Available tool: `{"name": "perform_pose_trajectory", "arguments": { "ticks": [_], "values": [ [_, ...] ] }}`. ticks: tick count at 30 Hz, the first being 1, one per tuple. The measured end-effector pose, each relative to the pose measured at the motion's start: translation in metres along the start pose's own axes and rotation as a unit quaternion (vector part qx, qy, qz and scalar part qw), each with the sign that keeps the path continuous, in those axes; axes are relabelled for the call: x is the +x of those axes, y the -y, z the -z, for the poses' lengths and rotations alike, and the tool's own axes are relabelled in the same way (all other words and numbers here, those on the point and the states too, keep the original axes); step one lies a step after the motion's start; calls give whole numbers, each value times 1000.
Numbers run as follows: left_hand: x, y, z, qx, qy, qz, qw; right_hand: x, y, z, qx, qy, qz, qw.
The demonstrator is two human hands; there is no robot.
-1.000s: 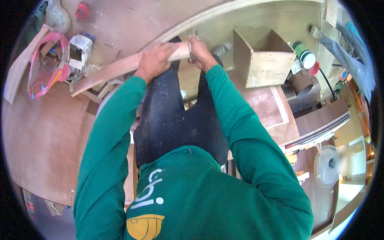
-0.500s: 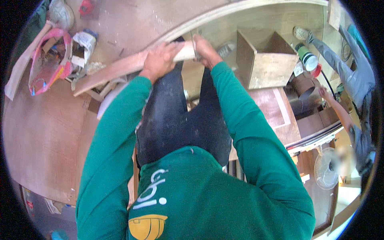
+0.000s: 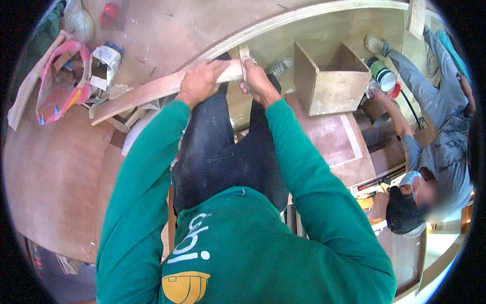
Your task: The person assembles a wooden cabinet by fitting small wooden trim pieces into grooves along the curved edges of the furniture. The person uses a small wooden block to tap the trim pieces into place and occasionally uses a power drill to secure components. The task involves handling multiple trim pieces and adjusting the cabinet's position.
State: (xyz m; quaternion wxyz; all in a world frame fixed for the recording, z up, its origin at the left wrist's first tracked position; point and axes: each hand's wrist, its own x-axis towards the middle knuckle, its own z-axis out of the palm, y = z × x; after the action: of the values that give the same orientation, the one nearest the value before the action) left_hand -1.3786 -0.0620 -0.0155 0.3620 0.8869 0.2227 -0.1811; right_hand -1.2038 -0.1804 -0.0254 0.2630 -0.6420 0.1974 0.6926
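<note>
Pale tan wooden strip (image 3: 162,88); green sleeves (image 3: 152,167); black trousers (image 3: 223,152). Light brown plywood box (image 3: 331,83); pink-and-white bag (image 3: 61,81). Green cylinder with white end (image 3: 382,75); reddish-brown board (image 3: 55,172).

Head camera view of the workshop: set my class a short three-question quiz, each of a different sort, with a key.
1. True or false: both hands grip the long pale wooden strip.
2. Which hand presses the small upright wooden piece at the strip's end? A) left hand B) right hand
3. Fill in: the open plywood box lies to the ___ of the hands.

Key: 1 true; 2 B; 3 right.
</note>
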Motion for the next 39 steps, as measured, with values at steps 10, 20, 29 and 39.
{"name": "perform_pose_trajectory", "arguments": {
  "ticks": [10, 20, 29, 39],
  "values": [
    [1, 3, -3, -10, 6, 23, 1000, -45, 4, -9, -3, -5, 0, 1000],
    [-2, 3, -5, -21, -14, 13, 1000, -25, -10, -6, 12, -12, -5, 1000],
    [0, 1, -7, 14, -38, -4, 999, 15, -8, 3, 16, 10, -2, 1000],
    [5, 9, 5, 12, -25, -10, 1000, -114, -32, 11, 109, -15, 12, 994]
  ]
}}
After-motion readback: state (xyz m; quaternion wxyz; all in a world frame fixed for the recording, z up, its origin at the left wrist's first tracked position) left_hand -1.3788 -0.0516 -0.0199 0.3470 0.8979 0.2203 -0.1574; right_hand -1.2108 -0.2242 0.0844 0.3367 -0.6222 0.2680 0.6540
